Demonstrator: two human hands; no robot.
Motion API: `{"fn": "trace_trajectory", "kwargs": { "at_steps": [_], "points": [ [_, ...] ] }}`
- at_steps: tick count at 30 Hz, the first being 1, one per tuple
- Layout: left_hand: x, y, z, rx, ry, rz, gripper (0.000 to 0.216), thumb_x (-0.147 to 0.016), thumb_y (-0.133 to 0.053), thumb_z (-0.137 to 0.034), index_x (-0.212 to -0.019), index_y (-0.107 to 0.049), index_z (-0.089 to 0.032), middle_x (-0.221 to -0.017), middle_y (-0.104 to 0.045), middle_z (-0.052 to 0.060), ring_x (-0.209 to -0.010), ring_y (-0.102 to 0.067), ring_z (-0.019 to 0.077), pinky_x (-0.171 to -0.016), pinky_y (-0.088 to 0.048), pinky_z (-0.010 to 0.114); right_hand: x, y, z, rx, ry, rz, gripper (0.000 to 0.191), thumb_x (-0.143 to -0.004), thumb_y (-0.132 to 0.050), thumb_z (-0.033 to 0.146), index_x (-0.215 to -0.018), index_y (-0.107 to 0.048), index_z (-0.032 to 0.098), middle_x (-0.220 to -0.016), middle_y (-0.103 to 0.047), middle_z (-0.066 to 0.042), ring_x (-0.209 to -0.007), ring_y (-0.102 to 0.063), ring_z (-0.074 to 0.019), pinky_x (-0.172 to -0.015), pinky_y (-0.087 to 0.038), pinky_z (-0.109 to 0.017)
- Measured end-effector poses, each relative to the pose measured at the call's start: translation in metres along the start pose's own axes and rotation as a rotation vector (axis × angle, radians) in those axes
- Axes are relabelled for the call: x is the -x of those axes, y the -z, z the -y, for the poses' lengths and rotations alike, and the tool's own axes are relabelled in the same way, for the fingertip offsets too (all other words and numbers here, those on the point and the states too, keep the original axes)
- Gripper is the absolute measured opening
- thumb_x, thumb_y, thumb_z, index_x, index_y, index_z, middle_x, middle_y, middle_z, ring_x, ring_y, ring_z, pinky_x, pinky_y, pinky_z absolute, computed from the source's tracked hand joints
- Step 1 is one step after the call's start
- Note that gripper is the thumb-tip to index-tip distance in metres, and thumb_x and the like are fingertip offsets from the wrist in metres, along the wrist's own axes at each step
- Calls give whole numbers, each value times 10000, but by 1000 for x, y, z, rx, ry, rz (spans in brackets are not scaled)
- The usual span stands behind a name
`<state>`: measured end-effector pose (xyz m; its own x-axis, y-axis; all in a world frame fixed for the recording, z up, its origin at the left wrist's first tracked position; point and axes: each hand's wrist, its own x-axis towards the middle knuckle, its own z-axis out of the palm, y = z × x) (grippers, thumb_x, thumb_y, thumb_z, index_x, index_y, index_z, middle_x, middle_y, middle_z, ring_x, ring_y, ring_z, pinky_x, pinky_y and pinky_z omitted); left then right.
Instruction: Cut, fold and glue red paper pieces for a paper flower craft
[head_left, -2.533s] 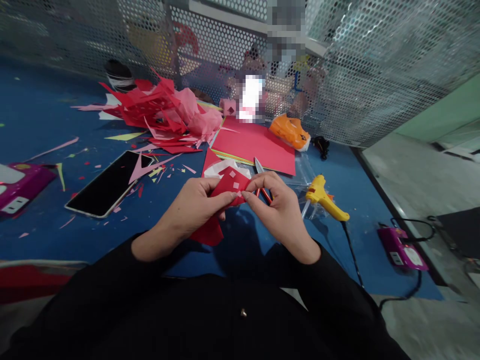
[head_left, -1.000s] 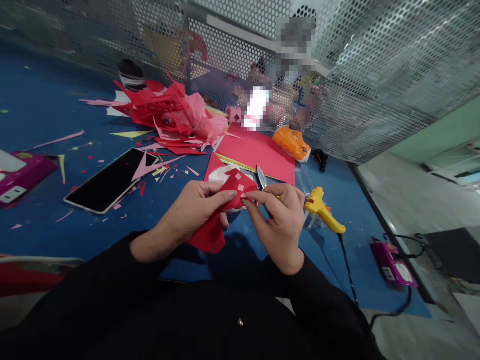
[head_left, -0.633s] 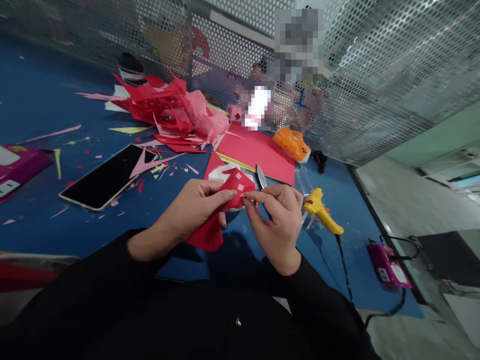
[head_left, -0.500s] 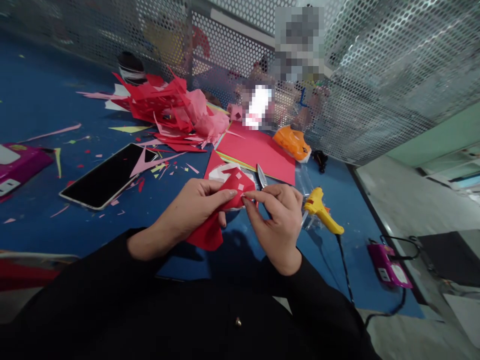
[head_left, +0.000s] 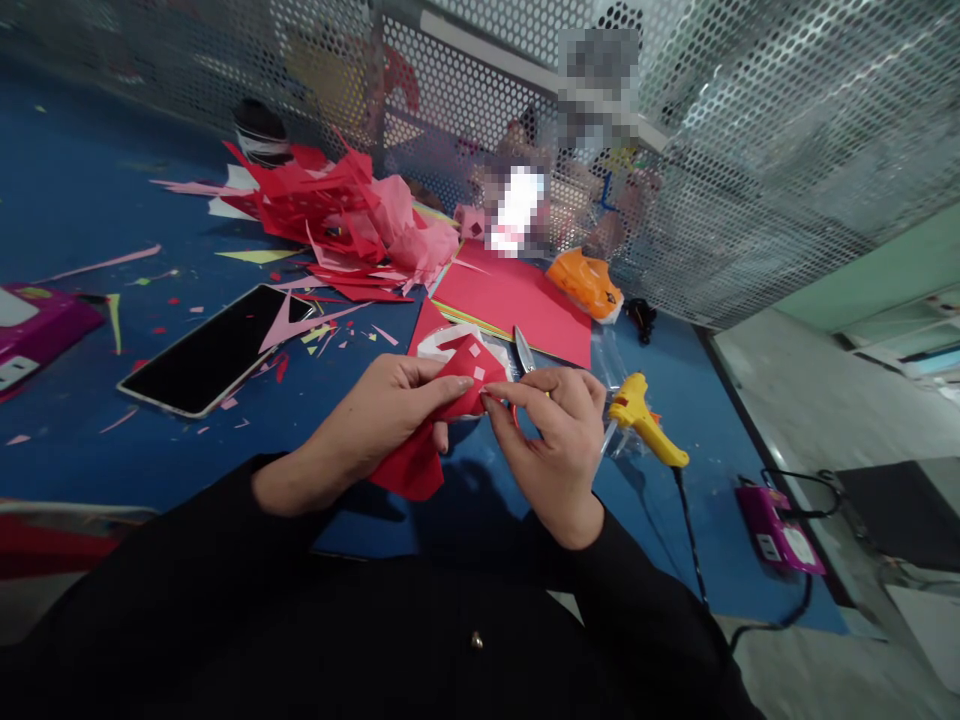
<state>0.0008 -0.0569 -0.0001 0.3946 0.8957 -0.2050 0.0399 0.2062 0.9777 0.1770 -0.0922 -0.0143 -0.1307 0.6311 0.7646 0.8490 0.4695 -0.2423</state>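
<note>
My left hand is closed on a folded piece of red paper, thumb on top. Small pale pink squares lie in a row on the paper's face, and a red flap hangs below the hand. At the row's lower end, the thumb and forefinger of my right hand pinch together against the paper; whatever tiny piece they hold is mostly hidden by the fingertips. Just behind the hands lie scissors, their blades pointing away. White material shows behind the red paper.
A yellow glue gun lies at the right, its cord running to a purple box. Red and pink scraps are heaped behind a phone. A stack of coloured sheets and an orange packet lie before a perforated metal screen.
Both hands hold nearly the same pose on the red paper. The right fingertips still press at the same spot; only a slight shift of the whole view shows.
</note>
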Motion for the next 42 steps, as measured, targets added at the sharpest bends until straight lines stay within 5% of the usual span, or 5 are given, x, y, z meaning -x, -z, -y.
{"fn": "trace_trajectory", "kwargs": {
  "at_steps": [21,26,31,37,42],
  "points": [
    [-3,1,2,134,43,-7,274,-808,-691,-400,-660,-707,-170,-420,-598,15,-345,-475,78,-369,-327,153,-3,10,0,61,184,23,121,-918,-637,226,-969,-747,224,-778,-652,-8,-702,-584,-165,-844,-423,-411],
    [-1,2,-1,40,42,-13,292,-821,-683,-444,-764,-740,-163,-439,-612,15,-355,-493,89,-386,-358,166,-4,7,-6,-204,-201,-35,199,-925,-640,263,-1117,-673,220,-933,-710,-30,-886,-655,-187,-882,-467,-399],
    [1,-1,-4,-101,-29,25,295,-837,-658,-443,-816,-756,-165,-472,-630,15,-396,-534,114,-416,-400,196,-5,2,-9,-778,-726,237,428,-774,-784,376,-1137,-641,198,-786,-684,14,-725,-646,-165,-703,-514,-329],
    [-3,2,-2,-317,-165,-27,301,-817,-663,-430,-836,-774,-151,-703,-743,59,-611,-664,180,-581,-513,274,-3,-5,-5,-953,-853,152,404,-704,-817,273,-1072,-656,221,-704,-672,54,-648,-618,-131,-667,-490,-293],
    [0,9,-3,-411,-208,-104,280,-828,-658,-422,-860,-780,-173,-775,-770,53,-656,-686,192,-631,-524,291,-3,-3,-9,-853,-806,127,455,-704,-819,334,-1111,-646,228,-765,-687,32,-706,-641,-159,-708,-519,-330]
  ]
}}
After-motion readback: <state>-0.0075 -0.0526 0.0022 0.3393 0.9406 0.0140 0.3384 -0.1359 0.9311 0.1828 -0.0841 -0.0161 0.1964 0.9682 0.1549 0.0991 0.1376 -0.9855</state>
